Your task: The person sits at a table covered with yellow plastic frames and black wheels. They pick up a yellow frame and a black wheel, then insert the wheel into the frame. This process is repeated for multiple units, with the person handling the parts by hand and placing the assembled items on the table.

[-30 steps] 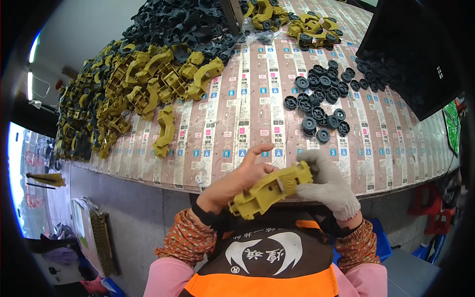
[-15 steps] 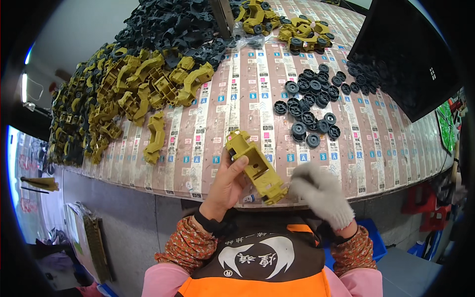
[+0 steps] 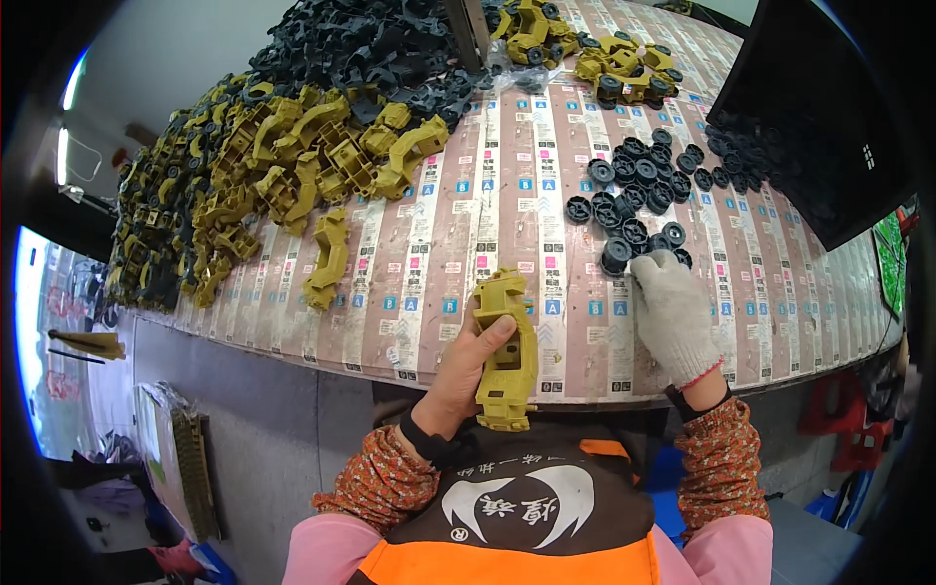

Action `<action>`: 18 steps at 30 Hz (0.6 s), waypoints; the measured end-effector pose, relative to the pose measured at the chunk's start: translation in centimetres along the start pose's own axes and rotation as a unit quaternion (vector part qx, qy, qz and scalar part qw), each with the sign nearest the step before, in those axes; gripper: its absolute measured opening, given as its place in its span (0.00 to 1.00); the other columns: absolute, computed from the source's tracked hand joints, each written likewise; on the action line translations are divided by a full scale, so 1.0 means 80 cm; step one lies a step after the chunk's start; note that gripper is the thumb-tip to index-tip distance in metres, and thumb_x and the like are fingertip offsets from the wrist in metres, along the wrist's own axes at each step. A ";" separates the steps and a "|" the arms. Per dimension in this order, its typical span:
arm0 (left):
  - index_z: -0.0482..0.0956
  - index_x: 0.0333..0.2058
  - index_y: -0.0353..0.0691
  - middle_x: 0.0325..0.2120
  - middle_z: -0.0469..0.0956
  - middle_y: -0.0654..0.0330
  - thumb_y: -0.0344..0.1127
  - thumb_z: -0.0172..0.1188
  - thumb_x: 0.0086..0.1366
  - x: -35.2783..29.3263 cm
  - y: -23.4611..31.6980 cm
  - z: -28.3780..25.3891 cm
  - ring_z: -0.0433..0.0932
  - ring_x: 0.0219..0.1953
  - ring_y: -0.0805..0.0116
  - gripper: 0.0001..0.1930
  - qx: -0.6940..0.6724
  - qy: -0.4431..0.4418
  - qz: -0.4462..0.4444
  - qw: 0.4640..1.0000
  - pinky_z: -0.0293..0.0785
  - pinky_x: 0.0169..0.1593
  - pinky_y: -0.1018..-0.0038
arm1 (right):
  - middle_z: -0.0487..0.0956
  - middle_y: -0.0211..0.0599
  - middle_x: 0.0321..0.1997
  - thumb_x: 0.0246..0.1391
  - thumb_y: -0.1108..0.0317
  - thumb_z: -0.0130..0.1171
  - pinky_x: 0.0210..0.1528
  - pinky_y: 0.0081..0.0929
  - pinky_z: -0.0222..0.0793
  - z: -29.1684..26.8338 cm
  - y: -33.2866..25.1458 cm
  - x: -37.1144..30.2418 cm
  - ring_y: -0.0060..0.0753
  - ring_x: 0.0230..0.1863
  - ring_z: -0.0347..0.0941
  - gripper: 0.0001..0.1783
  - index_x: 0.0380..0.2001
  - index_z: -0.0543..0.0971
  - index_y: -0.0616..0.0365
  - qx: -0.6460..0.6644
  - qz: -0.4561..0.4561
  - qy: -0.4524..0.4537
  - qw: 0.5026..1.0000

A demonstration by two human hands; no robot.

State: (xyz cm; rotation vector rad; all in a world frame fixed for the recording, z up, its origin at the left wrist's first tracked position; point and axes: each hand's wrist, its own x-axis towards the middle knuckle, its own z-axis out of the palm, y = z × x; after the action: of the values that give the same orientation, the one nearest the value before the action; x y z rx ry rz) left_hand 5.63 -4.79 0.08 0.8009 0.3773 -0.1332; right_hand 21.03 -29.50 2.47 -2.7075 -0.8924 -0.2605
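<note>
My bare left hand [image 3: 470, 363] grips a yellow plastic toy vehicle body [image 3: 509, 375] near the table's front edge, thumb across its upper side. The body stands nearly lengthwise to me, and my palm hides part of its left side. Over to the right, my right hand [image 3: 675, 317], in a whitish knitted glove, reaches onto the near edge of a group of black toy wheels [image 3: 634, 232]. Its fingers are bent closed on a wheel there, which they mostly cover.
A heap of yellow vehicle bodies [image 3: 322, 146] spreads across the left, with dark plastic parts [image 3: 361, 49] piled behind. One loose yellow body [image 3: 329, 258] lies nearer. Wheeled yellow bodies [image 3: 624, 70] sit at the back. More wheels spill from a black container [image 3: 804, 117] on the right.
My right hand has moved from beside the yellow body up and right onto the wheels. My left hand has turned the body more upright in view. The whole view has shifted slightly.
</note>
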 end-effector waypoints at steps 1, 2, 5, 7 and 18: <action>0.60 0.70 0.52 0.51 0.76 0.64 0.41 0.66 0.74 0.000 -0.001 0.001 0.81 0.49 0.72 0.31 -0.001 -0.001 -0.003 1.000 0.85 0.49 0.70 | 0.78 0.45 0.38 0.61 0.68 0.62 0.42 0.47 0.73 0.002 0.003 -0.003 0.50 0.40 0.80 0.06 0.40 0.78 0.55 -0.004 -0.004 0.014 1.000; 0.60 0.70 0.52 0.51 0.76 0.64 0.42 0.66 0.74 0.000 -0.003 0.002 0.81 0.49 0.72 0.31 -0.003 -0.002 -0.006 1.000 0.85 0.49 0.70 | 0.78 0.45 0.38 0.61 0.68 0.62 0.41 0.48 0.73 0.002 0.002 -0.004 0.51 0.40 0.79 0.06 0.40 0.78 0.55 -0.004 0.005 0.016 1.000; 0.60 0.70 0.51 0.51 0.76 0.64 0.42 0.66 0.74 -0.001 -0.007 0.005 0.81 0.49 0.72 0.31 -0.007 -0.005 -0.017 1.000 0.85 0.49 0.70 | 0.78 0.46 0.38 0.61 0.68 0.62 0.42 0.47 0.73 -0.002 0.001 -0.005 0.51 0.39 0.79 0.07 0.40 0.78 0.57 -0.009 0.028 0.003 1.000; 0.60 0.70 0.51 0.51 0.76 0.64 0.42 0.66 0.74 -0.002 -0.010 0.010 0.81 0.49 0.72 0.32 -0.001 -0.013 -0.018 1.000 0.85 0.49 0.70 | 0.79 0.47 0.38 0.60 0.68 0.62 0.44 0.44 0.74 -0.011 0.002 -0.007 0.49 0.39 0.80 0.09 0.43 0.79 0.58 -0.015 0.039 -0.029 0.999; 0.59 0.70 0.50 0.52 0.75 0.62 0.42 0.65 0.75 0.002 -0.036 0.034 0.80 0.50 0.71 0.32 0.076 0.002 0.044 0.996 0.85 0.49 0.69 | 0.81 0.34 0.50 0.67 0.69 0.57 0.50 0.27 0.77 -0.002 -0.101 -0.056 0.25 0.46 0.78 0.17 0.56 0.79 0.62 0.673 0.239 -0.152 0.683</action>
State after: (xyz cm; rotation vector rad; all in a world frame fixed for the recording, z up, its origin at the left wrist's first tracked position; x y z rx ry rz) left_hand 5.77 -8.78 -0.19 0.9659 0.3387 -0.0789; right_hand 12.60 -25.82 3.13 -1.4107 -0.1540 0.7171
